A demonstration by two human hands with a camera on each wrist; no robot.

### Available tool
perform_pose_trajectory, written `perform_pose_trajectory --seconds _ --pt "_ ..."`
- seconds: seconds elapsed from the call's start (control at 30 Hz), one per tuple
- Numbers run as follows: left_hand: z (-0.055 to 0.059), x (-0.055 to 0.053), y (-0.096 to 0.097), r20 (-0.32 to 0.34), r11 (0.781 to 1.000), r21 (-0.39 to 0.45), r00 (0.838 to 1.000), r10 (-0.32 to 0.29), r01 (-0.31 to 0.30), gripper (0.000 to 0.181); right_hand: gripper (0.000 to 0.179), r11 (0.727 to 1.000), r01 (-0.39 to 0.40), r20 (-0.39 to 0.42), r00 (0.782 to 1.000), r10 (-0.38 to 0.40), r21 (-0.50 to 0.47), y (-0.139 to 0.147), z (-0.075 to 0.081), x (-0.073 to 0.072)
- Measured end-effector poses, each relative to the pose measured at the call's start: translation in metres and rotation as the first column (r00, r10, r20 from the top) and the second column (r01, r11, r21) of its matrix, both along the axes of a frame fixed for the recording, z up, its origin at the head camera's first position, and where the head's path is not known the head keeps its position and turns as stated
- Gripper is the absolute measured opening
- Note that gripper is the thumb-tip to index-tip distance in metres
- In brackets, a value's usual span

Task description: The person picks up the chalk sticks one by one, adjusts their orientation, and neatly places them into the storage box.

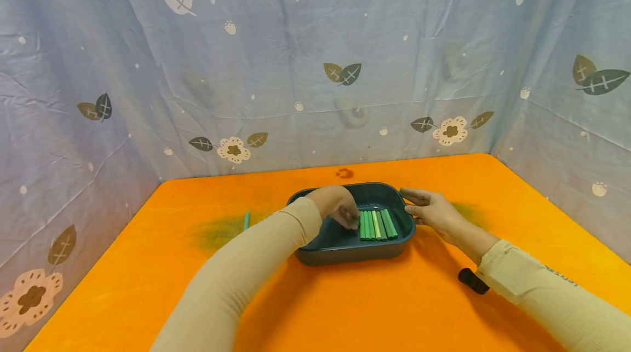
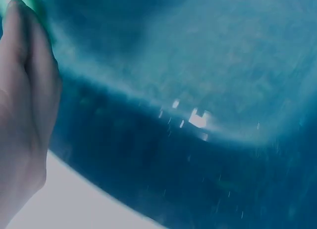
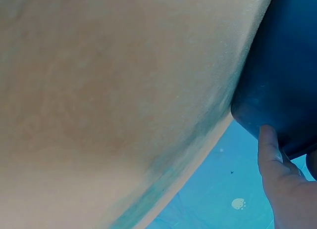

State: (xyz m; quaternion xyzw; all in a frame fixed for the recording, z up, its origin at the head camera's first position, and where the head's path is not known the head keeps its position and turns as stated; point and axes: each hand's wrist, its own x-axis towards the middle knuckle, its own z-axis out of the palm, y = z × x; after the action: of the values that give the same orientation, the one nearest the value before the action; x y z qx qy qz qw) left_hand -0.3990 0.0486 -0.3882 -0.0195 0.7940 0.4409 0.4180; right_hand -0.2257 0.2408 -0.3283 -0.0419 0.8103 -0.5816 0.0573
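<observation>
A dark blue-green tray with rounded corners stands on the orange table. Several green chalk sticks, one paler than the others, lie side by side in its right half. My left hand reaches down into the tray, bent at the wrist, and its fingertips pinch the leftmost stick of the row. In the left wrist view, green shows at the tips of its fingers; the thumb is hidden. At the tray's right end, my right hand rests its extended fingers against the outer wall, as the right wrist view shows too.
Another green chalk stick lies on the table to the left, partly behind my left sleeve. Green dust smears mark the tabletop. A short black cylinder appears beside my right cuff. Patterned curtains surround the table's back and sides.
</observation>
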Motion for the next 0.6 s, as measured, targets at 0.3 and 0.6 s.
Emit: perform_pose_trajectory --seconds 0.3,0.6 --pt "0.122 0.097 -0.045 -0.112 0.997 0.076 0.993 0.025 -0.017 0.037 0.055 1.000 -0.008 -0.005 1.000 0.008 0.005 0.001 -0.001 0.000" --pt "0.141 0.101 -0.093 -0.119 0.996 0.043 0.989 0.085 -0.080 0.041 0.055 1.000 -0.012 -0.001 1.000 0.012 0.016 0.001 -0.001 0.000"
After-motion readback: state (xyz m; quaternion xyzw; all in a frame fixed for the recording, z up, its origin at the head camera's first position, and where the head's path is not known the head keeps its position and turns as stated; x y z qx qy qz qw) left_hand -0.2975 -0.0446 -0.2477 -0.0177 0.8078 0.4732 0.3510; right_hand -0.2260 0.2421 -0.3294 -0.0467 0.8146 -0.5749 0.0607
